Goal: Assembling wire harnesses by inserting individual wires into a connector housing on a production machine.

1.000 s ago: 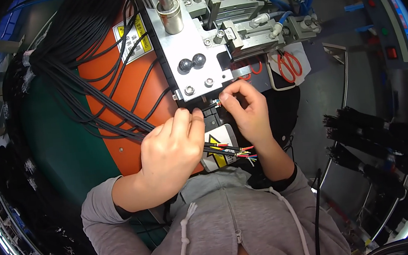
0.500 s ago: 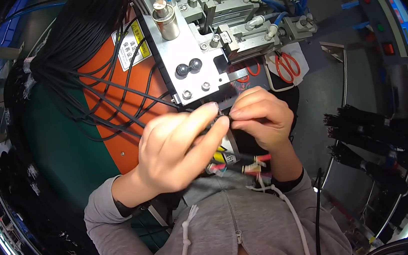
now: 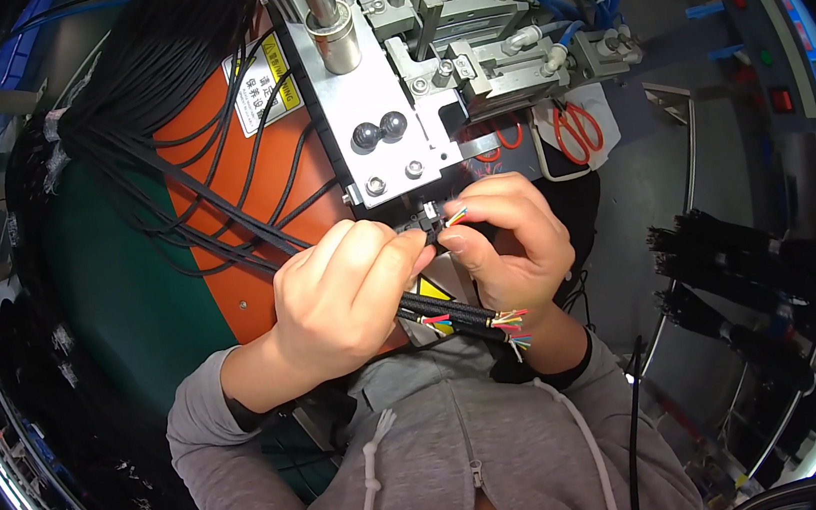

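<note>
My left hand [image 3: 336, 288] is closed, its thumb and forefinger pinching a short black cable end [image 3: 433, 236] just in front of the metal machine. From that end fan thin coloured wires [image 3: 458, 216], and the thumb and fingers of my right hand [image 3: 517, 242] close round them. Right behind the fingertips sits a small black fixture with a white top [image 3: 430, 210], partly hidden. Below my hands, several black braided cables [image 3: 442, 303] lie side by side, with bare red, yellow, blue and white wires [image 3: 509, 320] at their ends.
A silver machine plate [image 3: 397, 160] with two black knobs stands ahead; air cylinders [image 3: 513, 72] with blue hoses are at its right. Red-handled scissors [image 3: 578, 133] lie beyond my right hand. A thick black cable bundle [image 3: 166, 71] spreads over an orange panel [image 3: 233, 305]. Cable bunches [image 3: 740, 257] hang at right.
My right fingers have shifted slightly left and opened up the view of the coloured wires. The machine's metal rod now stands taller. The wire ends below my hands show more clearly.
</note>
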`<state>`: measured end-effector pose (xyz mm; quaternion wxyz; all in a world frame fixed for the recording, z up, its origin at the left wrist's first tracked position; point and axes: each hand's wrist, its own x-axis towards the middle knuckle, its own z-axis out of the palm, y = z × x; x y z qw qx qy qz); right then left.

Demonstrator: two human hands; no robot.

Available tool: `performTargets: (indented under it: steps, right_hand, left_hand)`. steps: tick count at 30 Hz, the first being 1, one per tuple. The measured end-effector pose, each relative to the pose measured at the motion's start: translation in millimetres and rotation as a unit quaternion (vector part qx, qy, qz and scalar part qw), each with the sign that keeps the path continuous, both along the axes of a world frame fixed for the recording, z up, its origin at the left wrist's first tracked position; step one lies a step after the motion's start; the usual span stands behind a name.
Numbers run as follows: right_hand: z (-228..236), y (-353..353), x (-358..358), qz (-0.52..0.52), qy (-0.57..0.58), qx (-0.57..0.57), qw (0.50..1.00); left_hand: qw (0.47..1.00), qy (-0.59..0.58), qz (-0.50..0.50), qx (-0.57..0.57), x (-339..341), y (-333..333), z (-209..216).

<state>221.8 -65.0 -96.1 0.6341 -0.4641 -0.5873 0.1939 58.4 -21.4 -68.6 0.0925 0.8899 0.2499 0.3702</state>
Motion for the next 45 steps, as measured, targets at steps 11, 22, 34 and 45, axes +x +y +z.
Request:
performTargets:
  steps: [11,22,34,45]
  right_hand:
    - [9,-3,9,0.010,-0.172,-0.058,0.983]
    - [-2,-1,27,0.109,0.072,-0.255,0.958]
    - [-16,5,12,0.017,-0.190,-0.141,0.971]
    - [-41,4,10,0.046,0.117,-0.313,0.941]
  left_hand:
    - [0.994,0.104,0.029,0.008,-1,-8,2]
    - [0.988,0.153,-0.016,-0.029,-1,-7,1]
    - [0.974,0.224,0.042,0.005,2,-17,-6]
    - [0.983,0.177,0.043,-0.023,3,-4,-8]
